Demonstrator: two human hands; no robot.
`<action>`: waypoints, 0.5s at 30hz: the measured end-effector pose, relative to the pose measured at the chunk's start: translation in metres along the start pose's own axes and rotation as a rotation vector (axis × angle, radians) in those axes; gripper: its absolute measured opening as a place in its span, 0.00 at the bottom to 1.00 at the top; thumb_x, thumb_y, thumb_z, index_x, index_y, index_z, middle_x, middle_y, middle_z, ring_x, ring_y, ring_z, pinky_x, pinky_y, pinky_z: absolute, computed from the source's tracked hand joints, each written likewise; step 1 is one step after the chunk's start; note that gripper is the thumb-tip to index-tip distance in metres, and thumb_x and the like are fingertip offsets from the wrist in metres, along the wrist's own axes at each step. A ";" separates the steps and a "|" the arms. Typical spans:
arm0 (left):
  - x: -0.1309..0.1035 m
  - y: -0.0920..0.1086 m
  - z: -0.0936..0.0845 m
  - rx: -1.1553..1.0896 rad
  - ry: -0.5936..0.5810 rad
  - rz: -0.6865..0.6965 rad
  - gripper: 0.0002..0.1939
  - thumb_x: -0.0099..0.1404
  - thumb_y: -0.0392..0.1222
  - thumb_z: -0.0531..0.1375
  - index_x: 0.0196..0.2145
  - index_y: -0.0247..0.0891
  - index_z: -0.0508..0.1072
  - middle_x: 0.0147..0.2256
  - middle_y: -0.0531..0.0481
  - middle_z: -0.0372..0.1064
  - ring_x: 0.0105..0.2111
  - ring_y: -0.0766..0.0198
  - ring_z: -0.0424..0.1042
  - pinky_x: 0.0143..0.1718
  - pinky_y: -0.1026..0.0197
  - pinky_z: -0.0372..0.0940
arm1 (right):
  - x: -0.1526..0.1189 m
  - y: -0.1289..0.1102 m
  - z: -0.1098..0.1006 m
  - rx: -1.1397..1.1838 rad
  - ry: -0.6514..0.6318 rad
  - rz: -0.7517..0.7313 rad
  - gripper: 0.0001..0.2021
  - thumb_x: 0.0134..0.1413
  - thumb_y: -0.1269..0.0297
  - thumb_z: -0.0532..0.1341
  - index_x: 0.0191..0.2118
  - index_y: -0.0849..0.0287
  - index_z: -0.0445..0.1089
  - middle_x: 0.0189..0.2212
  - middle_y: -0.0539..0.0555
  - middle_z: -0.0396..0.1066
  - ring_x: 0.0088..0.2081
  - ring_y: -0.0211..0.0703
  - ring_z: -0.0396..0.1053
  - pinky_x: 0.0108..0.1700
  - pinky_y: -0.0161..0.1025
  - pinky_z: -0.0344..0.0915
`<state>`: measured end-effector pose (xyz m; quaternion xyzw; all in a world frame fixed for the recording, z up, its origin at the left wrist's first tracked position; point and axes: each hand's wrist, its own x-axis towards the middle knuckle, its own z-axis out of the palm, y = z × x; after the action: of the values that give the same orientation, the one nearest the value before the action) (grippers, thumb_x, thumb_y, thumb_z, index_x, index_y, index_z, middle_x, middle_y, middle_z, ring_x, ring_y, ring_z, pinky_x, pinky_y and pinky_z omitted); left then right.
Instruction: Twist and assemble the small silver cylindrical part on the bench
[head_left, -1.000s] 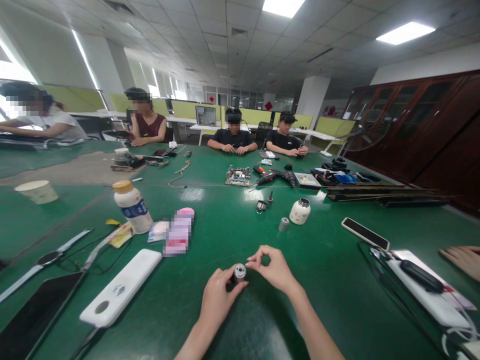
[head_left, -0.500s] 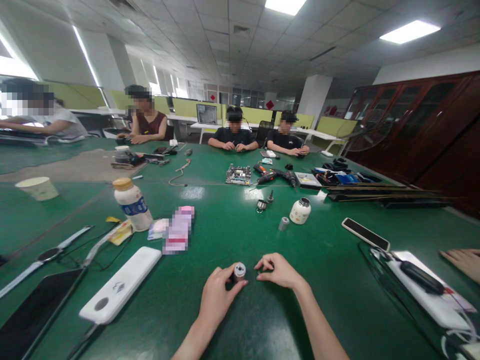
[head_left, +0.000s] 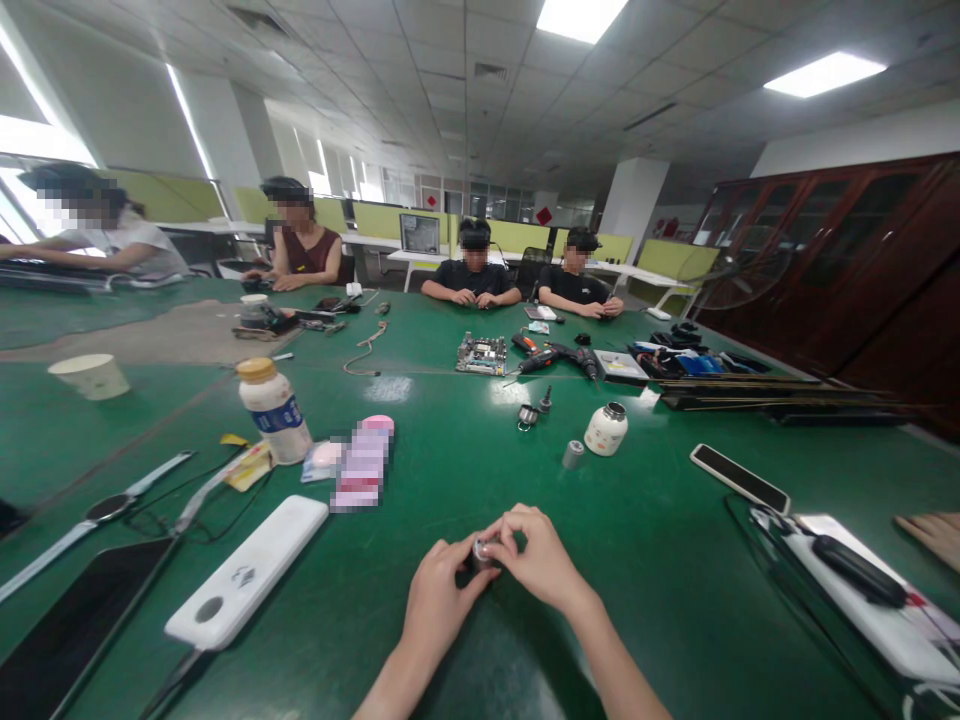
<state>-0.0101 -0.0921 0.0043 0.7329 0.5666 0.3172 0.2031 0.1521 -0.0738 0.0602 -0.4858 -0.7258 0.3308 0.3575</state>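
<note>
A small silver metal cylinder [head_left: 478, 553] stands between the thumb and fingers of my left hand [head_left: 439, 592], low over the green table [head_left: 420, 450]. My right hand [head_left: 541, 555] is closed in a pinch at the cylinder's top end. Whatever lies between its fingertips is too small to name, and the fingers partly cover the cylinder. Farther off stands a second grey metal cylinder [head_left: 573, 455], beside an open white bottle [head_left: 606, 430]. Left of them are a small metal part with a ring [head_left: 527, 416] and a dark pointed piece [head_left: 546, 398].
To my left lie a white power bank [head_left: 251, 570], a pink-purple packet [head_left: 364, 462] and a bottle with a yellow cap [head_left: 274, 412]. A phone [head_left: 739, 478] and cables are on the right. Across the table are a circuit board [head_left: 482, 353], power drills [head_left: 555, 358] and several people.
My right hand has moved left from beside the cylinder onto its top. My left hand keeps its hold on the cylinder. The whole view has shifted slightly.
</note>
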 end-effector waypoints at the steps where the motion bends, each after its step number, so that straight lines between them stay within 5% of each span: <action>1: 0.000 0.000 0.000 0.000 0.003 -0.004 0.19 0.58 0.42 0.66 0.49 0.46 0.76 0.30 0.51 0.74 0.31 0.59 0.71 0.34 0.61 0.66 | 0.000 0.001 0.003 -0.013 0.002 -0.006 0.18 0.49 0.75 0.66 0.18 0.58 0.57 0.33 0.45 0.79 0.40 0.42 0.71 0.46 0.41 0.56; 15: 0.000 0.000 0.000 -0.007 -0.005 -0.008 0.19 0.59 0.43 0.67 0.49 0.45 0.76 0.30 0.50 0.74 0.31 0.59 0.70 0.34 0.60 0.66 | 0.000 -0.003 -0.002 -0.098 0.061 -0.073 0.18 0.48 0.76 0.68 0.18 0.58 0.59 0.30 0.43 0.77 0.37 0.39 0.70 0.43 0.38 0.56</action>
<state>-0.0097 -0.0921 0.0043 0.7306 0.5681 0.3164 0.2082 0.1519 -0.0750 0.0637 -0.4858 -0.7470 0.2665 0.3673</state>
